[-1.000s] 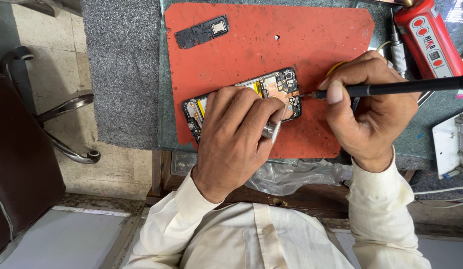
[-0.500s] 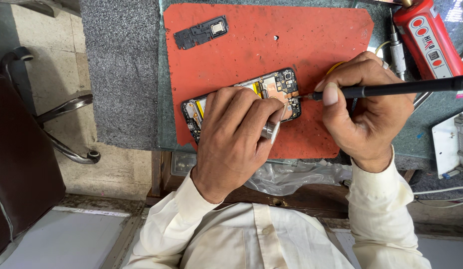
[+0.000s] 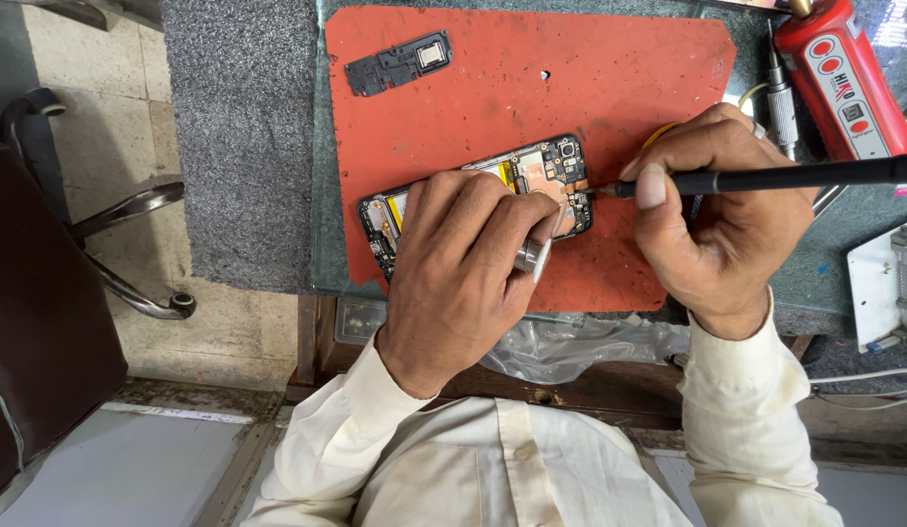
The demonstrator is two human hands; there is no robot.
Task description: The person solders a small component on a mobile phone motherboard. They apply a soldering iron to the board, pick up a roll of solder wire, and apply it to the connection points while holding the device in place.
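Note:
An opened phone (image 3: 546,166) with its back cover off lies on a red work mat (image 3: 590,88), its circuit board and yellow parts showing. My left hand (image 3: 463,263) presses down on the phone's middle and holds a small silver metal tool (image 3: 531,256) between the fingers. My right hand (image 3: 722,215) grips a black screwdriver (image 3: 795,178) like a pen, its tip touching the phone's right end near the board.
A black plastic phone part (image 3: 400,63) and a tiny screw (image 3: 545,74) lie on the mat's far side. A red cylinder-shaped tool (image 3: 844,73) and a metal-tipped tool (image 3: 782,102) sit at the right. A grey pad (image 3: 239,137) borders the mat's left; a chair base (image 3: 131,254) stands below.

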